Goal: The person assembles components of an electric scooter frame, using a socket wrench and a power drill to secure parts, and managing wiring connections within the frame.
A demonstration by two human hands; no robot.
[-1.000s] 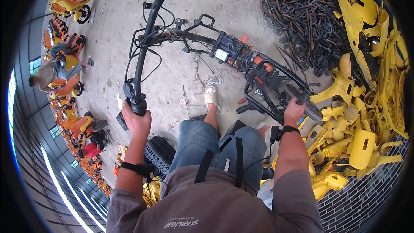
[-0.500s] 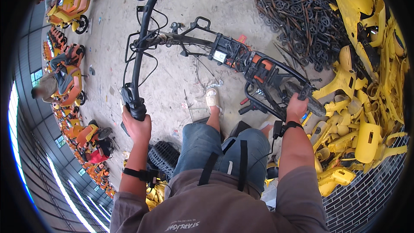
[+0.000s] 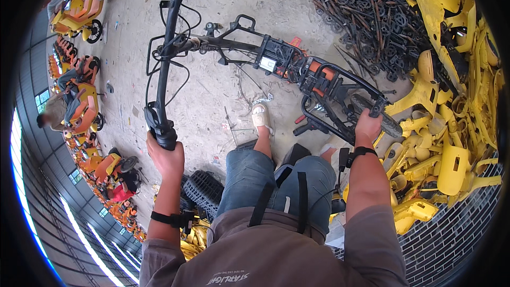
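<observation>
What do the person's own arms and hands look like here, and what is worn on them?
Both hands are bare, no gloves. The left hand and right hand each have a black strap band on the wrist. Grey-brown sleeves are pushed up, leaving the forearms uncovered.

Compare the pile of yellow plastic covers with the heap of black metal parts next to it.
The yellow plastic covers are broad, smooth moulded shells; the black metal parts are thin, tangled rods and brackets. The yellow pile lies at the person's right, the black heap farther ahead. Both lie loose on the concrete floor.

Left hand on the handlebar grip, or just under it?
Touching. The head view shows the left hand wrapped around the lower end of the black handlebar grip, fingers closed, no gap.
</observation>
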